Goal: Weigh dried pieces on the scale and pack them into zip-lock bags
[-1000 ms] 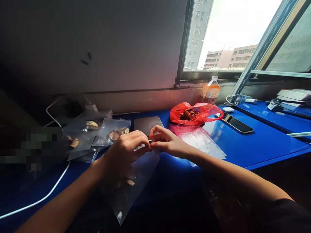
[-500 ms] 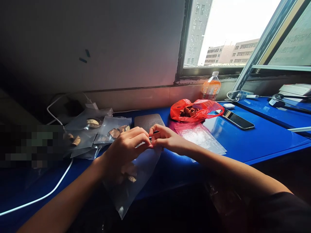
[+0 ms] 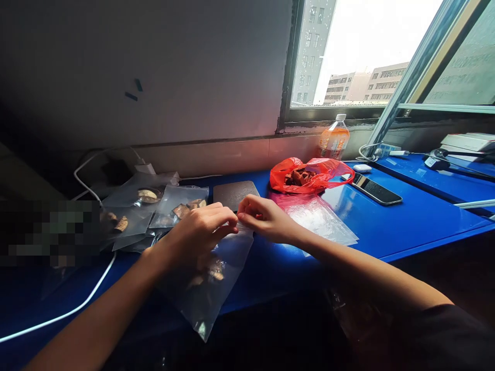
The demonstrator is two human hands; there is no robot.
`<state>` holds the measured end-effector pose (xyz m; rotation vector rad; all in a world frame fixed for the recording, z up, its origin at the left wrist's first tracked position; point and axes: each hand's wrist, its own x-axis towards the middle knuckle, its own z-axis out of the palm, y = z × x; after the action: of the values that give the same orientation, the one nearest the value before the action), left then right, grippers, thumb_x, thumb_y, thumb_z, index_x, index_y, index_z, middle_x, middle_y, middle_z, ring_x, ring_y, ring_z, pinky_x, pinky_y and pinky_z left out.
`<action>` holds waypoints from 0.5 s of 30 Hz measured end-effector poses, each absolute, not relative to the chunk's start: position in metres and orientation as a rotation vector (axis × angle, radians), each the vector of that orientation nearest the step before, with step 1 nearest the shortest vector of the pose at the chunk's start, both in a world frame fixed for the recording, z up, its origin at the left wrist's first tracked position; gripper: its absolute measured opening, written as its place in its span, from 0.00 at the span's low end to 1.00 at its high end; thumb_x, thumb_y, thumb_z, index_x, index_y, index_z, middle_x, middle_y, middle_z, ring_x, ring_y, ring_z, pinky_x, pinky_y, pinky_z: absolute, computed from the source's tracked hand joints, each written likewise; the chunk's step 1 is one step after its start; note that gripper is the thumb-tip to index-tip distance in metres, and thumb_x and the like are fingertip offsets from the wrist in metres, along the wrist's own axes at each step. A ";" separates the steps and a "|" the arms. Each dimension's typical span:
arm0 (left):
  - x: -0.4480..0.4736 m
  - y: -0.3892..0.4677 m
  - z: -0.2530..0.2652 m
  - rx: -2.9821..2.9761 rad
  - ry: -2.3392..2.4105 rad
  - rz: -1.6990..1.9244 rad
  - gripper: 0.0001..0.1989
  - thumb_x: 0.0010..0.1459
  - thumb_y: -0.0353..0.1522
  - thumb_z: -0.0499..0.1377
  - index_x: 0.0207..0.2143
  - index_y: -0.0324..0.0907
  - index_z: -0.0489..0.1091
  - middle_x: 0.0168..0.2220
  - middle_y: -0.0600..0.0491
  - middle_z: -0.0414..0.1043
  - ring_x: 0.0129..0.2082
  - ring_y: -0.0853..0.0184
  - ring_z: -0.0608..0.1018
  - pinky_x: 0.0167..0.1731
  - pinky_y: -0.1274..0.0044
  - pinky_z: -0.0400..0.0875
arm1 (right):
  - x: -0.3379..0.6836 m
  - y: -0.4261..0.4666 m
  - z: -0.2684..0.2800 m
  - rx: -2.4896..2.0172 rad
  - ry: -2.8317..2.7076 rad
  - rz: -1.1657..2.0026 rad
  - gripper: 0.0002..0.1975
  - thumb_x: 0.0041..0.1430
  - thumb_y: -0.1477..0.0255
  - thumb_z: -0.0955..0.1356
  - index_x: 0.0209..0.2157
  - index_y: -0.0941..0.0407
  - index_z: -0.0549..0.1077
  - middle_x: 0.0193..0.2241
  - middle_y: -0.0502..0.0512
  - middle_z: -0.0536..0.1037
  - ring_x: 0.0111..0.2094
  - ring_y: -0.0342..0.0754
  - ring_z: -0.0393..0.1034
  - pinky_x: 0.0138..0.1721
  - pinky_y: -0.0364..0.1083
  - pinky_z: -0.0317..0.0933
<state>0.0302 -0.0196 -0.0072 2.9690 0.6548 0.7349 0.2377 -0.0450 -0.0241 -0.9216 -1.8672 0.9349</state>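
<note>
A clear plastic zip bag [image 3: 228,270] with a few brownish dried slices inside hangs at the table's front edge, one corner pointing down. My left hand [image 3: 203,226] pinches its top edge between thumb and fingers. Close beside it, my right hand [image 3: 266,219] has its fingers closed on the same edge near the right corner. Just behind the hands lies a flat grey plate-like thing [image 3: 234,193], partly covered by them. Left of it rests another filled zip bag [image 3: 164,198] with brown pieces.
More filled bags [image 3: 133,226] are piled at the left, near a white cable [image 3: 91,296]. At the right lie a red plastic bag [image 3: 278,175] of brown pieces, flat clear bags [image 3: 332,226] and a phone [image 3: 377,189]. Behind stands an orange drink bottle [image 3: 334,136].
The hanging bag's lower corner has swung slightly right and up, and more of its slices show. Both hands stay close together at its top edge.
</note>
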 end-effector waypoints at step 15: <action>-0.017 0.003 0.022 2.700 1.183 1.091 0.09 0.62 0.38 0.56 0.34 0.42 0.71 0.30 0.54 0.72 0.29 0.68 0.71 0.31 0.74 0.66 | 0.250 -0.054 -0.004 -0.693 -1.595 1.050 0.17 0.58 0.60 0.69 0.45 0.54 0.67 0.29 0.47 0.70 0.30 0.42 0.65 0.32 0.44 0.59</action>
<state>-0.0168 0.0035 0.0218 2.6997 1.1832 1.0911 0.2498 -0.0543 -0.0042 -0.6928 -1.5952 1.0499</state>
